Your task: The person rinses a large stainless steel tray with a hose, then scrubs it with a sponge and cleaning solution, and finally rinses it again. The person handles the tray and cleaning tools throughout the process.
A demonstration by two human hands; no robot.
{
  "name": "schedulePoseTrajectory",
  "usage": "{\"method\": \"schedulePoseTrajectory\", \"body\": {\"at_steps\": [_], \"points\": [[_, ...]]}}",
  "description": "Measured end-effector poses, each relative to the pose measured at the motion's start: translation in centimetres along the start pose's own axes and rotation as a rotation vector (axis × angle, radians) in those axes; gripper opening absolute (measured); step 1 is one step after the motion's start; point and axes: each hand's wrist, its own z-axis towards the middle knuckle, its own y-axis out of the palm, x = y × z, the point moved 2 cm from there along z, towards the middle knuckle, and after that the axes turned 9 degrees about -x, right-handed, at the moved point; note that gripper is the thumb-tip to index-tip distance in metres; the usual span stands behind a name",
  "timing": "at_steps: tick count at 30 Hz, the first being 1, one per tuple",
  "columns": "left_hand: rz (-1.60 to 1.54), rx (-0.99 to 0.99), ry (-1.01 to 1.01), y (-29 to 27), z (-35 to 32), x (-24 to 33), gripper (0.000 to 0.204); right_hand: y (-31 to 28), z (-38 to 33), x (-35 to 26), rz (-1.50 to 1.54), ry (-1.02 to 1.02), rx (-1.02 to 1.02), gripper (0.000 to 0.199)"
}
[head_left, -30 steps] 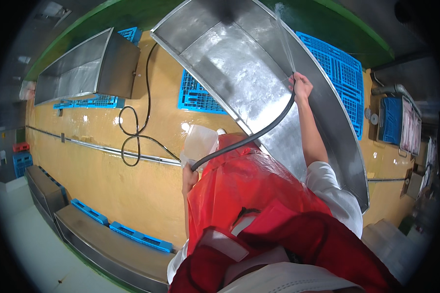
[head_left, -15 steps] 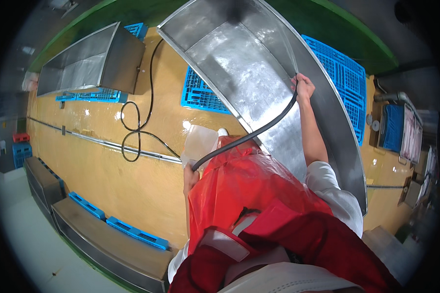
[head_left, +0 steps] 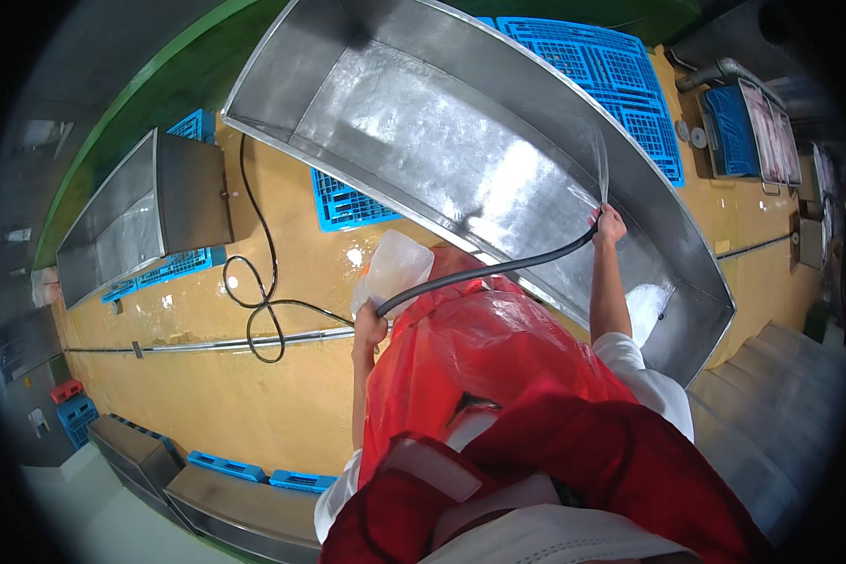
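Rinsing looks like the step in hand in the head view: the right hand (head_left: 609, 226), at about one o'clock, is gripping the end of a black hose (head_left: 498, 271) over the rim of the big steel trough (head_left: 423, 141), while the left hand (head_left: 370, 329) is closing around the hose lower down, just beside a clear plastic bag (head_left: 392, 268). The trough is glistening wet and holding nothing else I can make out; the next move, I judge, calls for sweeping the stream along its floor.

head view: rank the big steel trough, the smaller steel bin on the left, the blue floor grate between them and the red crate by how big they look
1. big steel trough
2. smaller steel bin
3. blue floor grate, part hidden by the trough
4. red crate
Fisheye bending near the rim makes the bin and crate unsure.
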Motion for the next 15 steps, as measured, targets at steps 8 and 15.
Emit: {"method": "schedulePoseTrajectory", "body": {"at_steps": [8, 15], "points": [[0.017, -0.051, 0.093, -0.6, 2.2, 2.0, 0.030, -1.9, -0.1, -0.9, 0.013, -0.070, -0.034, 0.017], [-0.138, 0.031, -0.010, -0.5, -0.8, 0.1, 0.032, 9.5, -3.0, -4.8, -0.048, -0.119, -0.287, 0.021]]}}
